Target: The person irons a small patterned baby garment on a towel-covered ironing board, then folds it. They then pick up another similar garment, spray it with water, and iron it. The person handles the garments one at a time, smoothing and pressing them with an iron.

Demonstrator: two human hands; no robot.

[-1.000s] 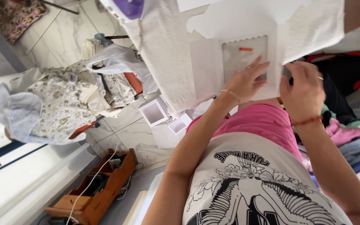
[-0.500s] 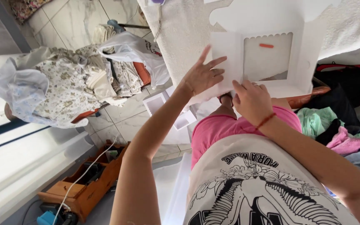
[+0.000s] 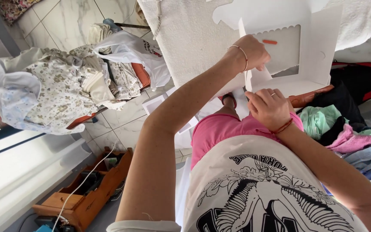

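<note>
A flat white cardboard box point(image 3: 318, 47) with a scalloped clear window lies on a white towel point(image 3: 194, 38) in front of me. My left hand point(image 3: 254, 51), with a thin bracelet on the wrist, is closed on the box's left side flap, which stands raised on edge. My right hand point(image 3: 269, 107), wearing a ring and a red thread bracelet, pinches the lower end of that same flap near the box's front edge. A small orange mark point(image 3: 269, 41) shows behind the window. My pink shorts and printed white shirt fill the bottom of the view.
A heap of patterned clothes point(image 3: 56, 90) and a white plastic bag point(image 3: 125, 47) sit at the left. Flat white card pieces point(image 3: 157, 103) lie on the tiled floor. A wooden box with cables point(image 3: 91, 189) is lower left. Coloured clothes point(image 3: 336, 124) and a red-black bag point(image 3: 357, 77) are at the right.
Both hands left the flat face of the box and took hold of its left flap, which now stands up. The view has shifted closer and to the right.
</note>
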